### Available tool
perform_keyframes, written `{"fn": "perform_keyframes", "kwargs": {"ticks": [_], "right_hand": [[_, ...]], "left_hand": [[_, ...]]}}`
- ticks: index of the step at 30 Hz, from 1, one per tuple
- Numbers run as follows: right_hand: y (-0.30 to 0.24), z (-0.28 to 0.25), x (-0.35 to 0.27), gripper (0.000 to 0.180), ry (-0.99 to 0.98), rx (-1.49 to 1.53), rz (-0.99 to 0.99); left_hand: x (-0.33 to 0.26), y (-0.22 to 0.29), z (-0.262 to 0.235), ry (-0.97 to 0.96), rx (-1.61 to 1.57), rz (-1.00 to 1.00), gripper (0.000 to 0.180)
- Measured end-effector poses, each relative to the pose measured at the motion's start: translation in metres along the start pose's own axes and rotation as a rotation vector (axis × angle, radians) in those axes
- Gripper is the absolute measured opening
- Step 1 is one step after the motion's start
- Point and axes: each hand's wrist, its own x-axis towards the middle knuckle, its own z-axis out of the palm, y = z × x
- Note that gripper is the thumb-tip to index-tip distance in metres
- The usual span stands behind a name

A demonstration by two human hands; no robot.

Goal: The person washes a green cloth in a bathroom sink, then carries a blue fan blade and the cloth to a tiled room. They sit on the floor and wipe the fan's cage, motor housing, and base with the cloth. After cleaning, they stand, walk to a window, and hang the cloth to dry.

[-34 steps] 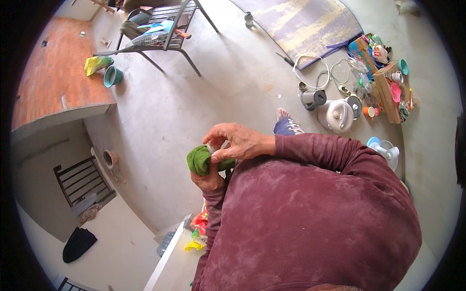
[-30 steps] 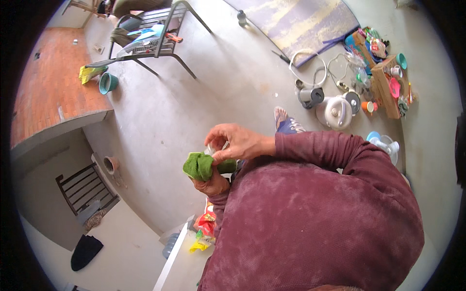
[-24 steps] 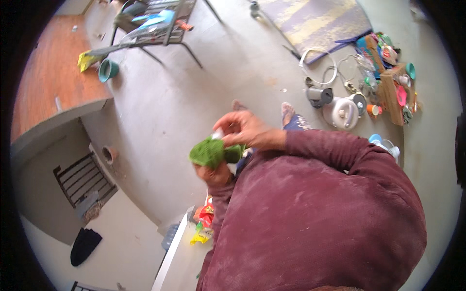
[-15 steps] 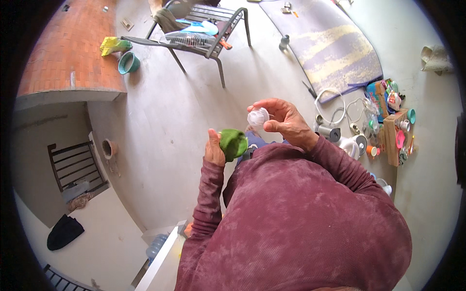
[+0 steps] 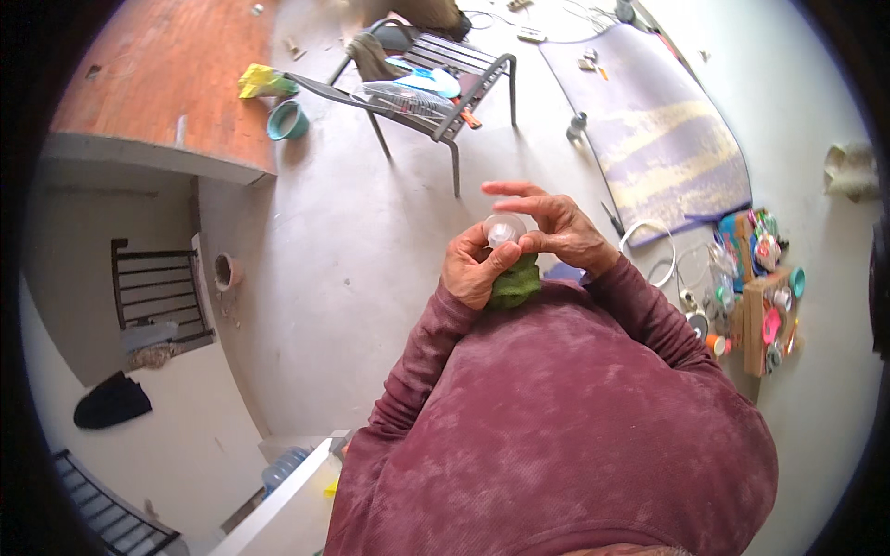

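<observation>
my left hand (image 5: 471, 273) is closed around a green scrub pad (image 5: 515, 283), thumb pressed up against a small clear round cap (image 5: 505, 229). my right hand (image 5: 556, 227) pinches the cap from the right, index finger sticking out straight toward the far side. cap and pad sit between both hands, raised in front of my chest, well above the concrete floor (image 5: 352, 241). risk: cap looks smooth and is held only at its rim; a hard rub with the pad could pop it free onto the floor.
</observation>
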Motion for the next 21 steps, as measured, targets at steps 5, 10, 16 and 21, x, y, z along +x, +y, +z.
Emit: {"fn": "perform_keyframes", "kwargs": {"ticks": [5, 10, 16, 21], "right_hand": [[0.022, -0.043, -0.019, 0.076, -0.05, 0.198, 0.339], [0.032, -0.072, -0.038, 0.037, -0.372, 0.426, 0.47], [-0.035, -0.098, -0.034, 0.021, 0.152, 0.871, 0.142], [-0.069, -0.085, -0.021, 0.014, 0.143, 0.509, -0.027]], "left_hand": [[0.012, 0.012, 0.036, 0.143, 0.014, 0.154, 0.025], [0.028, 0.002, 0.053, 0.24, 0.025, 0.151, 0.024], [0.027, 0.016, 0.068, 0.447, 0.587, 0.246, 0.029], [0.019, 0.036, 0.084, 0.477, 0.859, 0.157, 0.03]]}}
